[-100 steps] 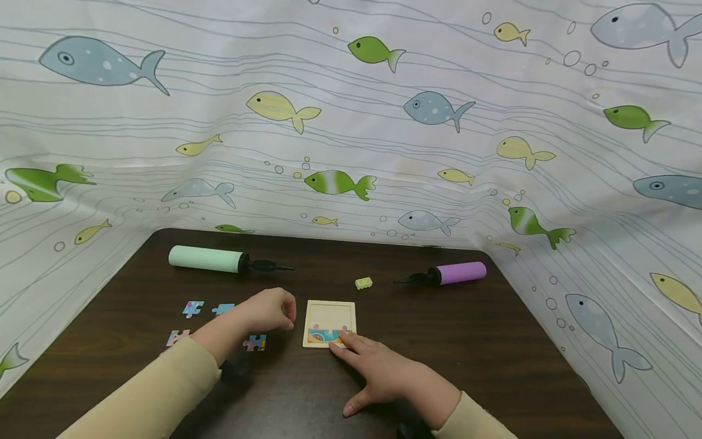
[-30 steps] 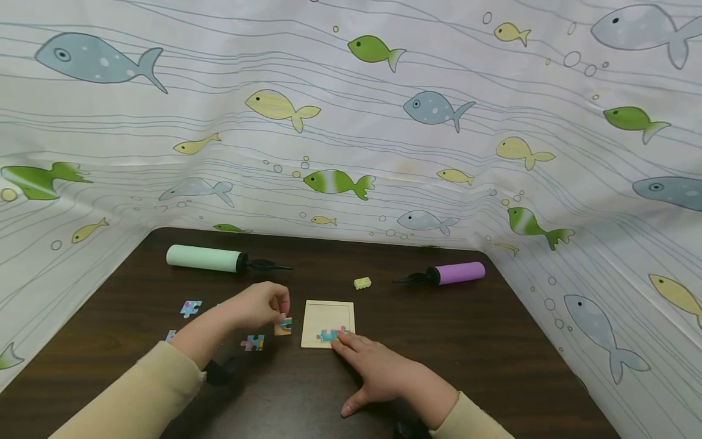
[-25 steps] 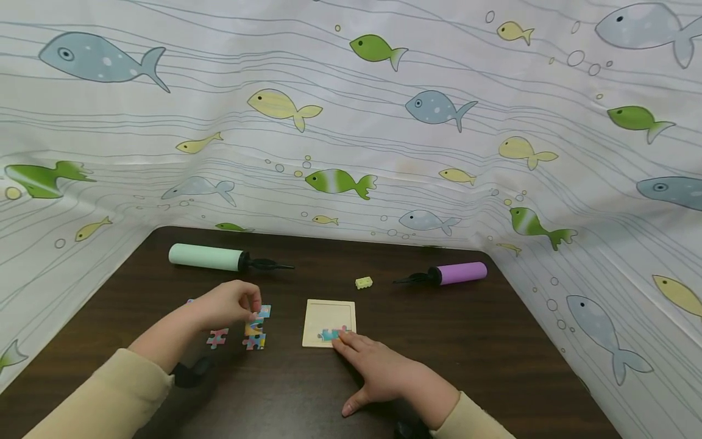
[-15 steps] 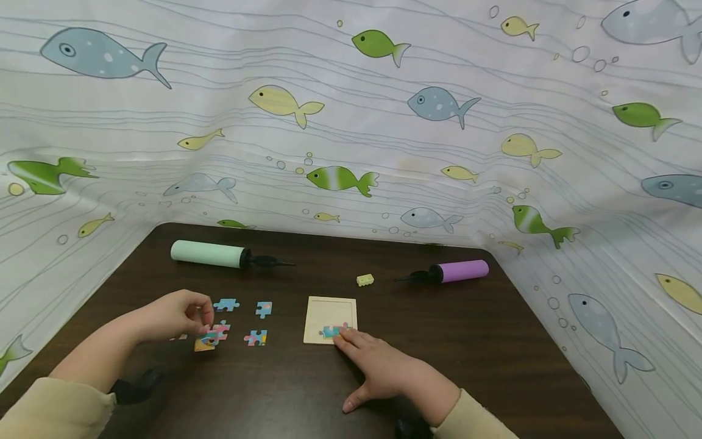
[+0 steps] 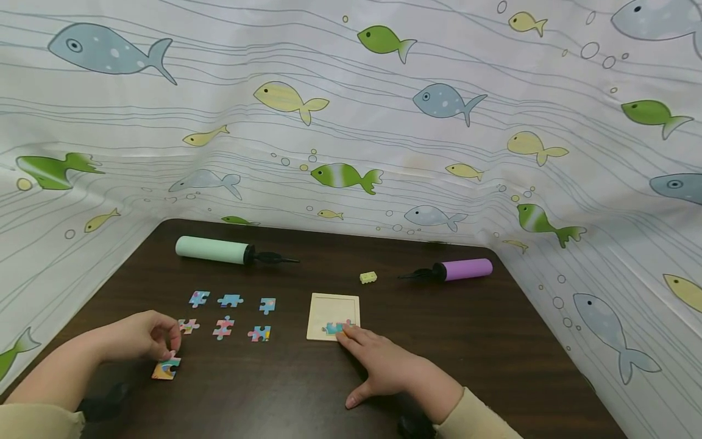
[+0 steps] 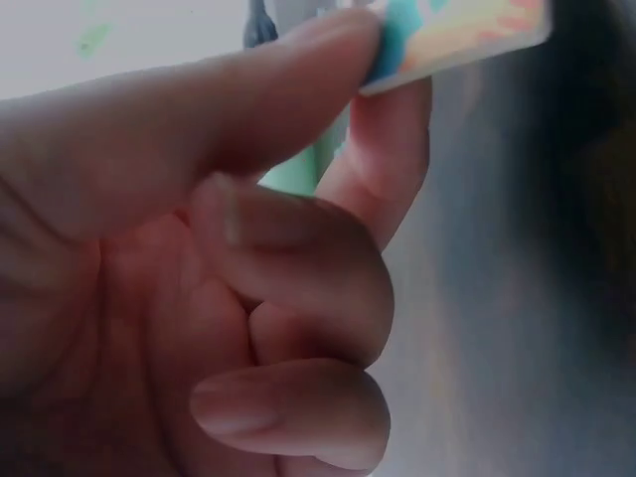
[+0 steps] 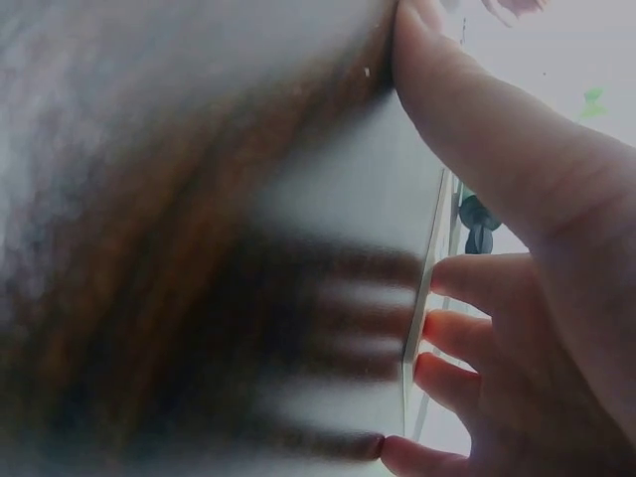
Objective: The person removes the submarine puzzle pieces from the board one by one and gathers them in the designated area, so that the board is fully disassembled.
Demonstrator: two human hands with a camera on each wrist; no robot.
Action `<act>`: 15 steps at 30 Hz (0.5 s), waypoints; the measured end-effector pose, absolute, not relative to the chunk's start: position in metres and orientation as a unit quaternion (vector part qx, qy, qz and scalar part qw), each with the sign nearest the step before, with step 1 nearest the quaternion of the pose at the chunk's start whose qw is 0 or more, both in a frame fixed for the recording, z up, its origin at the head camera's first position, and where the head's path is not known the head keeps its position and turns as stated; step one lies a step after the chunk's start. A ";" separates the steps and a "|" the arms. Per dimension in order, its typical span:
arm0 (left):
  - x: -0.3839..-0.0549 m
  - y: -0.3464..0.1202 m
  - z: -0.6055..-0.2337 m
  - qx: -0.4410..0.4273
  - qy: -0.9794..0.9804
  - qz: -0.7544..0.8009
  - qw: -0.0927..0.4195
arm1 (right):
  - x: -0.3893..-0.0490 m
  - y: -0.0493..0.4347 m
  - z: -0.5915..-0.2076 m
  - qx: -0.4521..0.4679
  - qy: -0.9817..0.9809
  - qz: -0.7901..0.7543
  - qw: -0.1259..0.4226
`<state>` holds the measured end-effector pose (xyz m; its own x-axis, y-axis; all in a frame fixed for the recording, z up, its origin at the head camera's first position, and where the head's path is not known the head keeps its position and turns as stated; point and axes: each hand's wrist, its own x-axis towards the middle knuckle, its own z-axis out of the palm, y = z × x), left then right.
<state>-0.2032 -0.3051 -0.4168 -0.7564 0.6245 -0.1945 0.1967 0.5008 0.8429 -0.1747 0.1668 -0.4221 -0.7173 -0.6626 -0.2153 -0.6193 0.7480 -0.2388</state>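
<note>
At the table's left front, my left hand (image 5: 139,336) pinches a corner puzzle piece (image 5: 167,369) between thumb and index finger, orange and teal in colour. The left wrist view shows the other fingers curled beneath the pinched piece (image 6: 457,35). A square wooden puzzle tray (image 5: 331,305) lies at the table's middle, with one teal and pink puzzle piece (image 5: 333,329) in its lower part. My right hand (image 5: 389,366) is spread flat, fingertips on the tray's lower right edge and by that piece. The right wrist view has its fingertips touching the tray's edge (image 7: 422,288).
Several loose puzzle pieces lie in two rows left of the tray, among them a pink one (image 5: 223,328) and a blue one (image 5: 230,300). Behind are a mint hand pump (image 5: 214,250), a yellow toy brick (image 5: 368,277) and a purple hand pump (image 5: 466,269). A fish-patterned curtain (image 5: 274,152) encloses the table.
The orange and teal corner piece has left the tray's lower left; my left hand has carried it leftward past the loose pieces to the front left. My right hand has stayed on the tray.
</note>
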 end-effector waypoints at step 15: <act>-0.203 -0.310 -0.424 0.216 0.870 0.402 0.188 | -0.174 0.167 -0.421 -0.348 0.923 -0.083 0.143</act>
<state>-0.2031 -0.3099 -0.4242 -0.8358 0.5269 -0.1542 0.2240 0.5836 0.7805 -0.1742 0.1665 -0.4205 -0.7170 -0.6656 -0.2072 -0.6182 0.7445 -0.2521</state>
